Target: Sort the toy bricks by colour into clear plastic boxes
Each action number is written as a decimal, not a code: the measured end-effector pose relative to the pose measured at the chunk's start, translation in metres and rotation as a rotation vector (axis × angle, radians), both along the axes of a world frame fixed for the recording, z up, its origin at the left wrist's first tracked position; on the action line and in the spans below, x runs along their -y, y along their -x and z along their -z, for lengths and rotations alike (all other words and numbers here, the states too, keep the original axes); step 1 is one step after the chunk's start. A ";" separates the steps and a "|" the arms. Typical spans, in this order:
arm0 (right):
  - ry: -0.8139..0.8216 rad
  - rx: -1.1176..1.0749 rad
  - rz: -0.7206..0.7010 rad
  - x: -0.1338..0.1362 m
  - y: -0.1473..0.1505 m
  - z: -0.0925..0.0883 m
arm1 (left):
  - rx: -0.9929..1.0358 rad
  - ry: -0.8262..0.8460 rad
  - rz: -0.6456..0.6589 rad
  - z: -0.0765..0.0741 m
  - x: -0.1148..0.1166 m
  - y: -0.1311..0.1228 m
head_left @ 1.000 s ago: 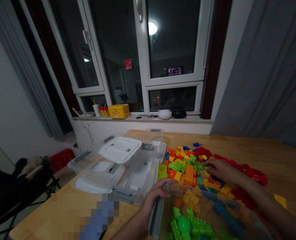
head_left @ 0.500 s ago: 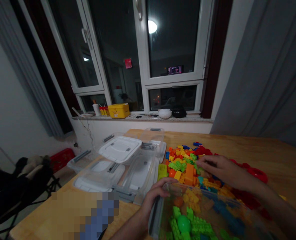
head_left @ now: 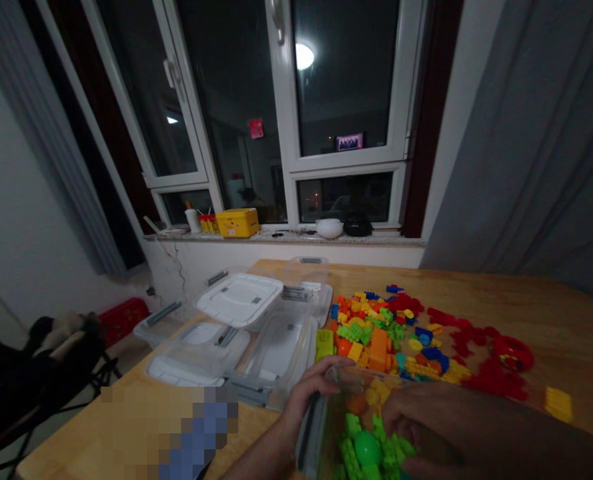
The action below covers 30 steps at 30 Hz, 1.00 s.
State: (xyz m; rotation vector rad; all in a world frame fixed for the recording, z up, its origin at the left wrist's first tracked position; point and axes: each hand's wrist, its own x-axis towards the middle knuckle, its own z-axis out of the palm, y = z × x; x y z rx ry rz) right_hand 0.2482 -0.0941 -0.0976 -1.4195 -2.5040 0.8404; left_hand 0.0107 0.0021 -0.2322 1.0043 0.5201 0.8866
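My left hand (head_left: 312, 389) grips the near left rim of a clear plastic bin (head_left: 310, 427) that holds green bricks (head_left: 367, 448) and some yellow and orange ones. My right hand (head_left: 426, 421) is inside the bin over the green bricks, fingers curled; what they hold is hidden. Beyond the bin a pile of coloured building bricks (head_left: 376, 327) lies spread on the wooden table (head_left: 526, 300), with red pieces (head_left: 481, 347) at its right and a lone yellow brick (head_left: 558, 403) farther right.
Several clear bins and white lids (head_left: 240, 299) are stacked at the table's left. A windowsill (head_left: 286, 236) carries a yellow box (head_left: 237, 222), cups and two bowls. A dark chair with clothing (head_left: 31, 367) stands at the left, and a grey curtain (head_left: 536, 147) hangs at the right.
My right hand left the brick pile and moved back and down into the clear bin. My left hand stayed on the bin's rim.
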 end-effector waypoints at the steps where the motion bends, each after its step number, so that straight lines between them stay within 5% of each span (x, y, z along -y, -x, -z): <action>1: 0.005 0.006 0.000 0.002 -0.001 0.003 | 0.013 0.001 0.011 0.000 0.000 0.000; 6: 0.001 0.000 -0.004 0.005 -0.002 0.014 | 0.016 0.008 0.020 0.001 -0.001 0.000; 15: -0.005 -0.093 -0.052 0.001 0.000 -0.011 | -0.019 -0.001 -0.003 -0.003 0.000 -0.001; 19: -0.059 -0.128 0.042 -0.011 -0.008 -0.013 | -0.060 -0.020 -0.008 -0.006 -0.002 -0.001; 25: -0.214 -0.119 0.211 -0.041 -0.032 0.005 | -0.096 -0.041 -0.033 -0.009 0.000 -0.001; 30: -0.128 -0.083 0.277 -0.052 -0.056 0.027 | -0.165 -0.119 -0.073 -0.009 0.000 0.000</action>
